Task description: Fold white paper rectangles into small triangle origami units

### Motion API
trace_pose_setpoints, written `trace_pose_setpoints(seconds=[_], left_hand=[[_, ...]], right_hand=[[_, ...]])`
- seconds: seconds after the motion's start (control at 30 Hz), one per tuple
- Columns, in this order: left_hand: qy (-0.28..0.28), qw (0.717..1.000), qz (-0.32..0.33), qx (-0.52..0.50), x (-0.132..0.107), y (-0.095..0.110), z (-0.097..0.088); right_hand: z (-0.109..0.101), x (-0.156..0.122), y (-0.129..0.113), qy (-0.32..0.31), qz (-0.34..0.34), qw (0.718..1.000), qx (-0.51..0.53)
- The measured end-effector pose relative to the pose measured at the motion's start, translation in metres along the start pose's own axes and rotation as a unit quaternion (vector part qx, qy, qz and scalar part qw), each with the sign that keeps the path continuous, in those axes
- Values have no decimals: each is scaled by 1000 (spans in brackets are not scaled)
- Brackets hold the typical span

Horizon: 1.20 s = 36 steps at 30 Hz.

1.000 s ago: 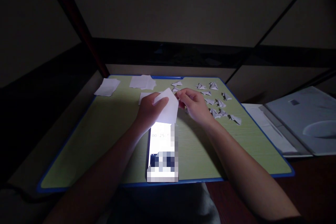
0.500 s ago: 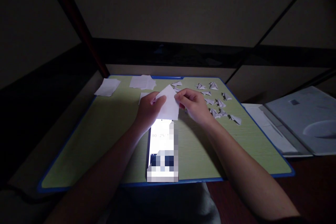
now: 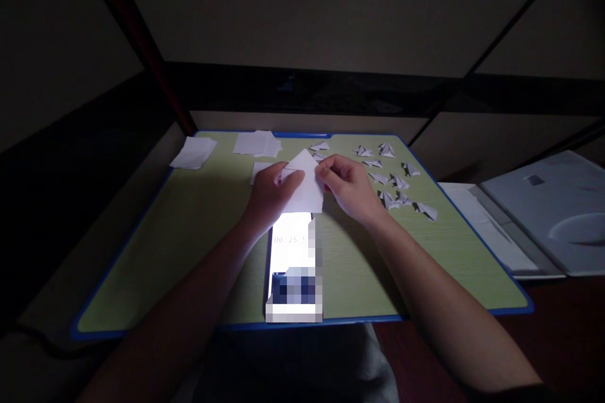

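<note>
Our hands meet over the middle of the tabletop with a white folded sheet between them. Our left hand is closed on the sheet's left side, thumb flat across the front and fingers hidden behind. Our right hand pinches the right edge between thumb and forefinger, the other fingers curled in. The sheet's peak points away from us; its lower edge overlaps the top of the phone just below our hands. We cannot tell whether the sheet touches it. The phone reaches down to the blue rim on our near side.

Left of our left hand, a wide stretch of green surface runs to the slanting side edge, giving room to swing outward. Beyond that hand, a left paper stack overlaps the far-left edge, a second paper stack lies by the far rim, and a paper piece shows partly behind the knuckles.

Right of our right hand, room is tighter: folded paper figures are scattered towards the right edge. Nearer us, open surface flanks our right forearm. Past that edge sits a pale grey panel.
</note>
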<state>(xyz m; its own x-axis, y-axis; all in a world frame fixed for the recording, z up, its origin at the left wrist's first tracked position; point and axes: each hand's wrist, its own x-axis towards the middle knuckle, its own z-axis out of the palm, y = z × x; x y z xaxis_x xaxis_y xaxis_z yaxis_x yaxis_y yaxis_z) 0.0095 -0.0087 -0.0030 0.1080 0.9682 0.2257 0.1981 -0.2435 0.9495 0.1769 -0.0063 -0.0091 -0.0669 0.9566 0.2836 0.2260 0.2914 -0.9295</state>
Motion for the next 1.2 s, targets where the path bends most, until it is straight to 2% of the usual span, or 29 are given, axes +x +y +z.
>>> trace_pose_setpoints(seconds=[0.33,0.67,1.2], left_hand=[[-28,1000,-2,-7,-1,1,1],[21,1000,-9,2,1,-4,2],[3,1000,-10,-16,2,-6,1]], right_hand=[[1,-2,-5,-14,0,1000,-3],[0,0,-3,-60,-5,998,27],[-3,1,-3,-65,3,997,34]])
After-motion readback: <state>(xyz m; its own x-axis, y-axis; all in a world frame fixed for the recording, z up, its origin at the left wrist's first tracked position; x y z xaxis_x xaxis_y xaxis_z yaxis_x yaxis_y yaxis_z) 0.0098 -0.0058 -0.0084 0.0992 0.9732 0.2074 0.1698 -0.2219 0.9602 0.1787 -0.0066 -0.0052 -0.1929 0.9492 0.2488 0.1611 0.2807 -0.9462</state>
